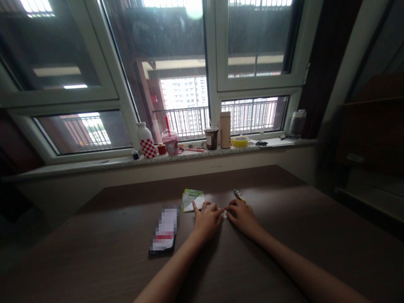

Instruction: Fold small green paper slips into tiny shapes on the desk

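Observation:
On the brown table [126,227], my left hand [207,219] rests with its index finger stretched over a white piece on a green packet [193,197]. Its other fingers spread toward a small white scrap [224,214]. My right hand [242,215] has its fingers bent and pressed together at the right side of that scrap, which lies between the hands; what its fingertips hold is too small to make out. Just beyond the right hand lies a small colourful wrapper [239,195]. A phone [164,229] with a blurred screen lies left of my left hand.
Along the windowsill [195,155] stand a checkered bottle [147,141], a pink drink cup [170,142], a dark drink cup [211,138], a beige flask [225,130], yellow tape [240,142], black scissors [261,143] and a clear jar [297,124]. Windows rise behind them.

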Demonstrator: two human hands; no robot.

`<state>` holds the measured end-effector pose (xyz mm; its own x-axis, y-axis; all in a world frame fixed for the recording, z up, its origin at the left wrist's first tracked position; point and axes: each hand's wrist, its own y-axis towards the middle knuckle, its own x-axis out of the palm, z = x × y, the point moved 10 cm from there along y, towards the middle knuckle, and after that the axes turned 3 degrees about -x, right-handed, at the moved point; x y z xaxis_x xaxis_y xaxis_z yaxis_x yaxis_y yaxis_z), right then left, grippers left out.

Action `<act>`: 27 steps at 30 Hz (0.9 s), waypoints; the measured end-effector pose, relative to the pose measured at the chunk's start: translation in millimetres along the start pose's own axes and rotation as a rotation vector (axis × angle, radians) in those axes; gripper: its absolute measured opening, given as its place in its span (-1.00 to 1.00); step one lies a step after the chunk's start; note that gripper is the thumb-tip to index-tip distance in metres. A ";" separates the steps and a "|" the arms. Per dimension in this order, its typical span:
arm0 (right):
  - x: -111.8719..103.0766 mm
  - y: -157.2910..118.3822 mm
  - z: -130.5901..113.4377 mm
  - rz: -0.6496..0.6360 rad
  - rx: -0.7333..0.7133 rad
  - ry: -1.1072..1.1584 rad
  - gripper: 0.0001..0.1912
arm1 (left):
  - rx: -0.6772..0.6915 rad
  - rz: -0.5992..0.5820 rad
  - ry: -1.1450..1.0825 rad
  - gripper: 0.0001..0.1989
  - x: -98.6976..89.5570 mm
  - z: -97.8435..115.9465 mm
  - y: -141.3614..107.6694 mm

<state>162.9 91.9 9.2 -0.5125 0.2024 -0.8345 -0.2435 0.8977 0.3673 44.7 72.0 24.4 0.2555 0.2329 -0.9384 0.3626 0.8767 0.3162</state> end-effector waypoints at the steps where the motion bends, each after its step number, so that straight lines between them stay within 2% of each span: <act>1: -0.1 -0.4 -1.0 0.001 -0.005 -0.007 -0.76 | -0.001 -0.003 0.002 -0.69 0.7 -0.3 -0.2; 12: -1.7 -3.8 -4.0 -0.036 -0.003 0.031 -0.65 | -0.005 -0.013 -0.010 -0.69 1.9 -2.3 -1.1; 19: 1.0 -0.5 6.4 -0.036 0.034 0.099 -0.72 | -0.009 -0.010 -0.026 -0.69 3.3 -3.7 -0.5; 27: -1.2 -1.0 3.8 -0.002 0.018 0.074 -0.75 | -0.022 -0.020 -0.027 -0.68 3.6 -4.2 -0.7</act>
<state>166.8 92.2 8.3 -0.5718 0.1719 -0.8022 -0.2298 0.9051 0.3578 41.5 74.0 20.3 0.2731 0.2042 -0.9401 0.3480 0.8901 0.2944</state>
